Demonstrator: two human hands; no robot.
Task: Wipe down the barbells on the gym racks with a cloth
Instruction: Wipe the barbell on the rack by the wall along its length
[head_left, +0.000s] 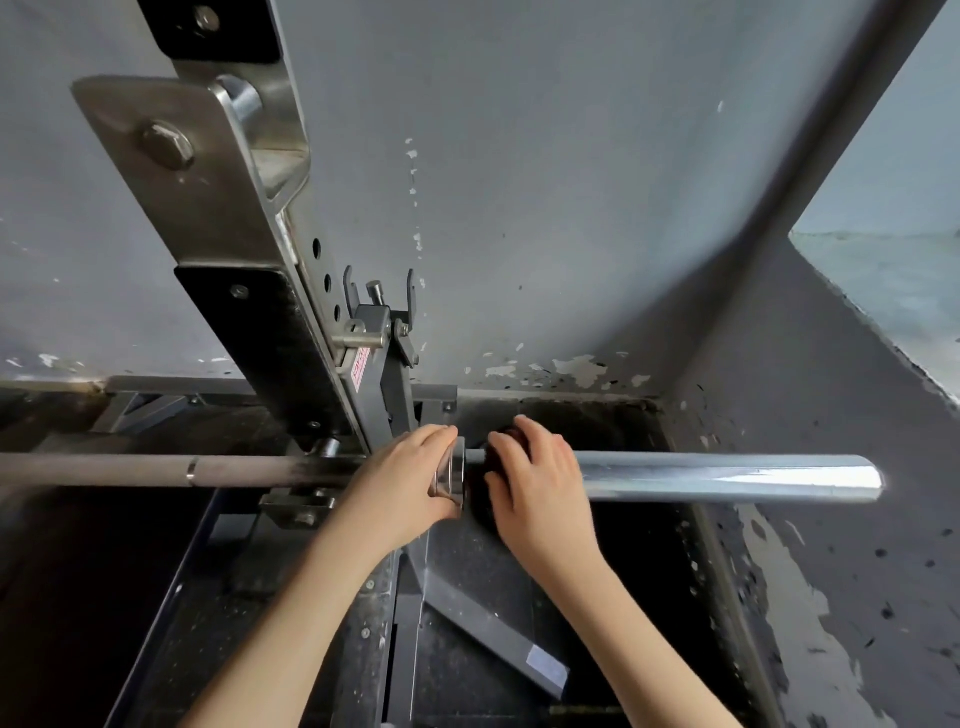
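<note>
Gripping the barbell collar (457, 470), left fingers (436, 434) curl; right fingers (519, 444) clutch the cloth (478, 500).

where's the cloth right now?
Head view, just right of centre: dark cloth bunched under the right hand on the barbell sleeve, beside the collar the left hand grips.

**Gym corner, viewed from above.** A matt grey wall (571, 182) fills the field from 10 to 1 o'clock, its paint flaked into pale chips (576, 370) along the foot. A darker grey side wall (805, 389) meets it at 3 o'clock, scuffed and worn to pale patches (779, 597) toward 5 o'clock. At 2 o'clock lies a lighter blue-grey surface (893, 208), possibly another wall face in stronger light. Black speckled floor (639, 597) occupies 6 o'clock. A steel rack upright (218, 208), bolted and drilled with holes, runs from 11 o'clock to centre. Light is soft and even.
</note>
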